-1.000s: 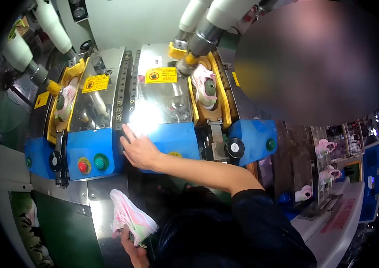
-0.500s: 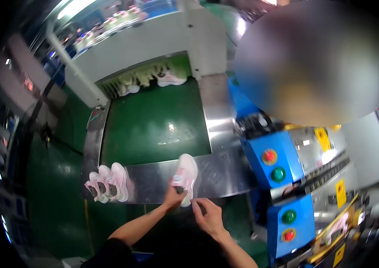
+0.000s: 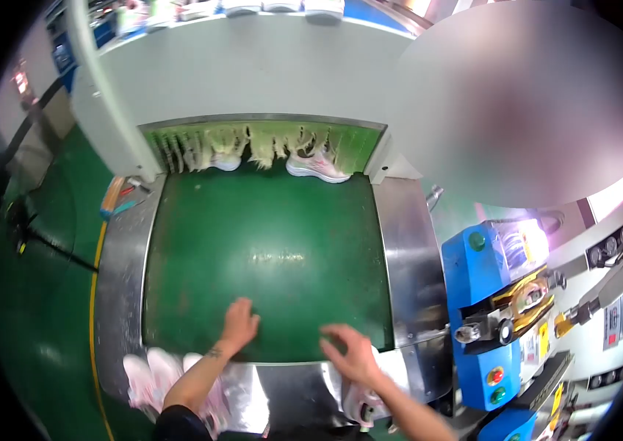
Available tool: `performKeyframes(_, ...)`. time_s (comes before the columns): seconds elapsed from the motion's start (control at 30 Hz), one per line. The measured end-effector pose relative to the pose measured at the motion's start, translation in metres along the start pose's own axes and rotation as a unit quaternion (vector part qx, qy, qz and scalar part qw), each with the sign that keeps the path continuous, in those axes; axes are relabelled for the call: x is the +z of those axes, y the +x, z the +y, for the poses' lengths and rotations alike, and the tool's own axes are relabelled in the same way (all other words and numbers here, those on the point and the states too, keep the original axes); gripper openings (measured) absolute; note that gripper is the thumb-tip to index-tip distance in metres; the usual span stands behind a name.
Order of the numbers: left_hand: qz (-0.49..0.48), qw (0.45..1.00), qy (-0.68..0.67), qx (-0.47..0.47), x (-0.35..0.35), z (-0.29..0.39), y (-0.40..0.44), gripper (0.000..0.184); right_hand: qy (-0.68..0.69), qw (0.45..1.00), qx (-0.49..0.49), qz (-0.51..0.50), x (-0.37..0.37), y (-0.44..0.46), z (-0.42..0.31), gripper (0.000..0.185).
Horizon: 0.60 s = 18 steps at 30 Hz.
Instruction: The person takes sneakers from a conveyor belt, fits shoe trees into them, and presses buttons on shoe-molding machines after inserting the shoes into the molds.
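Observation:
My left hand (image 3: 240, 325) reaches over the near part of the green conveyor belt (image 3: 267, 242), fingers loosely bent and nothing in them. To its right, my right hand (image 3: 353, 356) has thumb and fingers apart and is empty. A pale pink sneaker (image 3: 359, 406) lies on the metal front ledge (image 3: 289, 397), partly hidden beneath my right hand and forearm. Several more pink sneakers (image 3: 161, 375) stand at the ledge's left end, partly covered by my left arm. At the belt's far end, another pink sneaker (image 3: 317, 165) sits against the fringed curtain (image 3: 260, 147).
A second shoe (image 3: 226, 161) shows under the curtain on the left. Shoes line the top of the grey machine housing (image 3: 253, 73). Blue machine boxes with buttons (image 3: 477, 378) stand at the right. Small tools (image 3: 128, 192) lie on the left metal rail.
My left hand has let go of the pink sneaker and moved forward over the belt. The sneaker now lies on the ledge farther right. The view has turned and shifted.

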<state>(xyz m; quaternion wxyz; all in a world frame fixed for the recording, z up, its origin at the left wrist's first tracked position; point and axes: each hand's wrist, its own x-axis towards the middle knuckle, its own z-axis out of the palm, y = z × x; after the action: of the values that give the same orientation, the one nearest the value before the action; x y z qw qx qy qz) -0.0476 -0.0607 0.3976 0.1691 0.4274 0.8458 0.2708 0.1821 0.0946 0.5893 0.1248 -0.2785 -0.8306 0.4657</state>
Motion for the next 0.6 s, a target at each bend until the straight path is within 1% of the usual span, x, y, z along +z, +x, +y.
performKeyframes(0.03, 0.059, 0.995, 0.079, 0.013, -0.011, -0.035, 0.015, 0.05, -0.032, 0.999, -0.02, -0.027, -0.002, 0.05, -0.002, 0.036)
performKeyframes(0.07, 0.131, 0.979, 0.153, 0.032, -0.023, -0.065, 0.026, 0.048, -0.07, 0.995, -0.049, -0.051, -0.004, 0.097, -0.004, 0.042)
performKeyframes(0.13, 0.161, 0.977, 0.134, -0.026, -0.043, -0.102, 0.041, 0.05, -0.156, 0.969, -0.175, -0.078, -0.013, 0.2, 0.004, 0.055)
performKeyframes(0.17, 0.154, 0.981, 0.121, -0.01, -0.042, -0.135, 0.045, 0.048, -0.242, 0.937, -0.231, -0.101, -0.02, 0.258, 0.021, 0.063)
performKeyframes(0.2, 0.143, 0.984, 0.103, -0.006, -0.032, -0.158, 0.041, 0.047, -0.338, 0.897, -0.259, -0.116, -0.035, 0.311, 0.025, 0.07)
performKeyframes(0.23, 0.171, 0.979, 0.108, 0.015, -0.033, -0.16, 0.049, 0.046, -0.446, 0.874, -0.091, -0.171, -0.044, 0.357, -0.005, 0.075)
performKeyframes(0.27, 0.185, 0.977, 0.105, -0.003, -0.03, -0.158, 0.049, 0.044, -0.506, 0.843, -0.153, -0.094, -0.046, 0.404, 0.013, 0.071)
performKeyframes(0.3, 0.17, 0.983, 0.063, -0.025, -0.033, -0.152, 0.038, 0.043, -0.542, 0.81, -0.186, -0.123, -0.059, 0.466, 0.052, 0.075)
performKeyframes(0.33, 0.173, 0.984, 0.033, -0.012, -0.039, -0.163, 0.044, 0.043, -0.581, 0.78, -0.146, -0.181, -0.068, 0.523, 0.054, 0.079)
performKeyframes(0.37, 0.18, 0.981, 0.03, -0.059, -0.035, -0.165, 0.037, 0.043, -0.595, 0.778, 0.026, -0.202, -0.045, 0.556, 0.064, 0.091)
performKeyframes(0.4, 0.174, 0.983, 0.012, -0.053, -0.037, -0.16, 0.028, 0.042, -0.635, 0.756, -0.113, -0.111, -0.041, 0.575, 0.118, 0.1)
performKeyframes(0.43, 0.168, 0.985, 0.001, -0.024, -0.045, -0.163, 0.028, 0.042, -0.606, 0.789, -0.022, -0.101, -0.023, 0.56, 0.103, 0.109)
performKeyframes(0.47, 0.168, 0.986, 0.008, -0.014, -0.056, -0.172, 0.032, 0.042, -0.58, 0.801, -0.124, -0.077, -0.034, 0.547, 0.11, 0.097)
performKeyframes(0.5, 0.173, 0.985, 0.018, -0.01, -0.052, -0.184, 0.051, 0.042, -0.609, 0.786, -0.026, -0.104, -0.017, 0.549, 0.105, 0.087)
performKeyframes(0.53, 0.185, 0.983, 0.019, -0.011, -0.049, -0.166, 0.039, 0.041, -0.64, 0.754, 0.068, -0.132, -0.009, 0.525, 0.076, 0.079)
performKeyframes(0.57, 0.184, 0.983, 0.022, -0.017, -0.05, -0.165, 0.036, 0.041, -0.678, 0.723, -0.126, -0.043, -0.026, 0.495, 0.133, 0.069)
performKeyframes(0.6, 0.189, 0.981, 0.031, -0.013, -0.046, -0.161, 0.036, 0.04, -0.583, 0.806, -0.097, -0.036, -0.016, 0.44, 0.11, 0.068)
